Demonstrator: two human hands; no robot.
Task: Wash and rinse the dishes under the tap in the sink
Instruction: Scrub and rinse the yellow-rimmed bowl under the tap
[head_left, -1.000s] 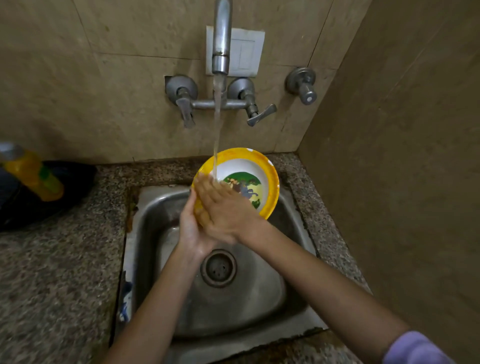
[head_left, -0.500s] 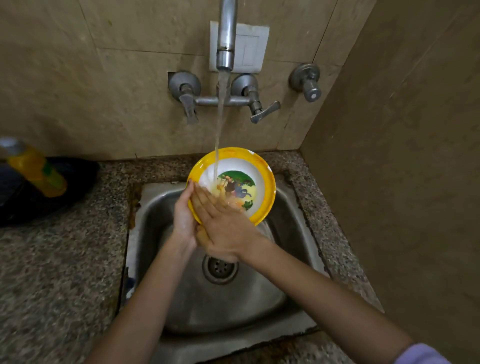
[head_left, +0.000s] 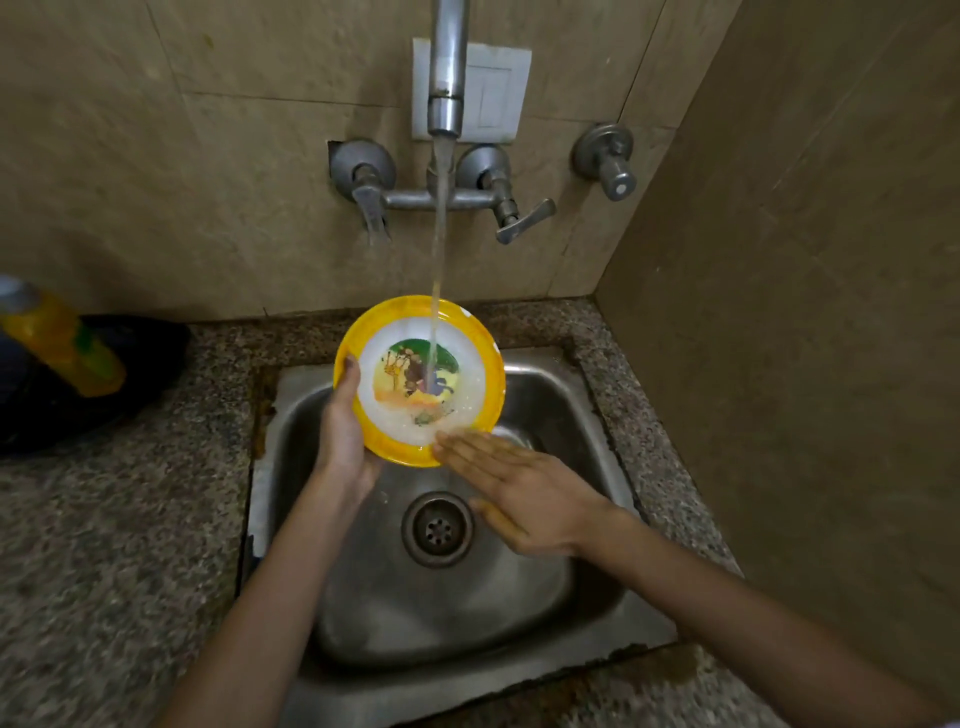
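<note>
A yellow-rimmed bowl (head_left: 421, 382) tilts under the running tap (head_left: 447, 78) at the sink's (head_left: 571, 587) far edge, left hand (head_left: 343, 436) gripping its left rim; the right hand (head_left: 524, 493), fingers spread flat, lies just near-right, fingertips touching the bowl's near rim.

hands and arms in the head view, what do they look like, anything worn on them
Both forearms are bare: no gloves, rings, watch or bracelets show on the left hand or the right hand. The frame's bottom right corner shows only a sliver that cannot be made out. The fingers look wet.
</note>
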